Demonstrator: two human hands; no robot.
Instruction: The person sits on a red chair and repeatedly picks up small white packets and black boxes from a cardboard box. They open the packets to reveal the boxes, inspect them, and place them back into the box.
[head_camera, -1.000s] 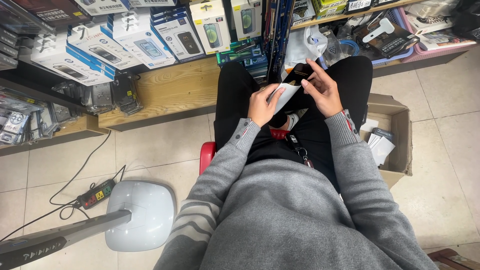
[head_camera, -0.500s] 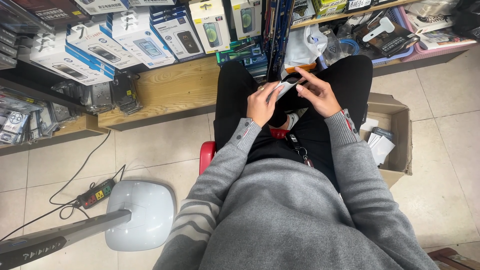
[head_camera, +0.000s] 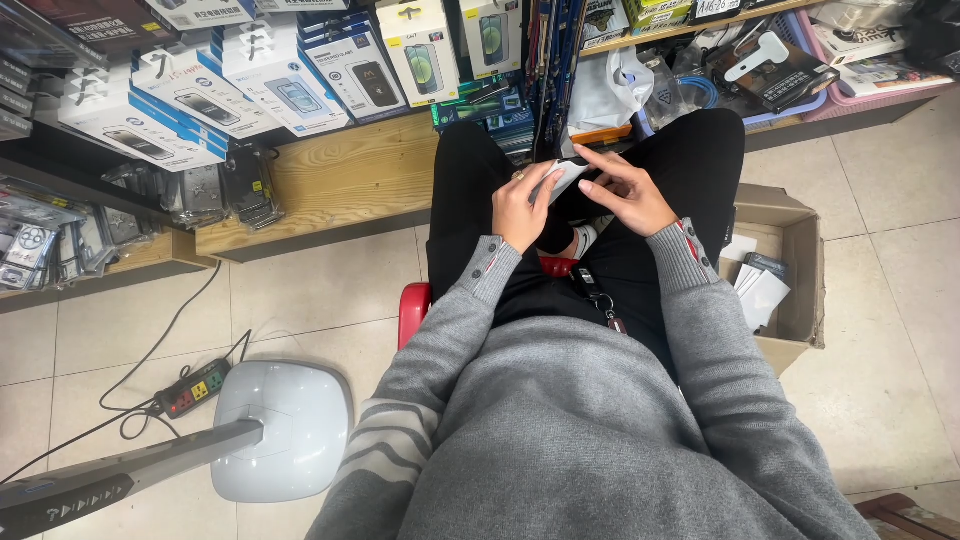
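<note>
I sit on a red stool (head_camera: 413, 308) with my legs in black trousers stretched toward the shelves. My left hand (head_camera: 522, 203) grips a small flat white packet (head_camera: 562, 176) from its left side, above my lap. My right hand (head_camera: 622, 190) rests its fingers on the packet's right edge and pinches it there. A ring shows on my left hand. Most of the packet is hidden between the two hands.
An open cardboard box (head_camera: 790, 262) with white and dark packets stands on the floor at my right. A wooden shelf (head_camera: 330, 180) with boxed phone accessories runs ahead. A white fan base (head_camera: 280, 425) and a power strip (head_camera: 192, 388) lie at my left.
Both hands with the packet have drifted slightly away from my body, toward my knees. My right fingers have shifted along the packet's edge.
</note>
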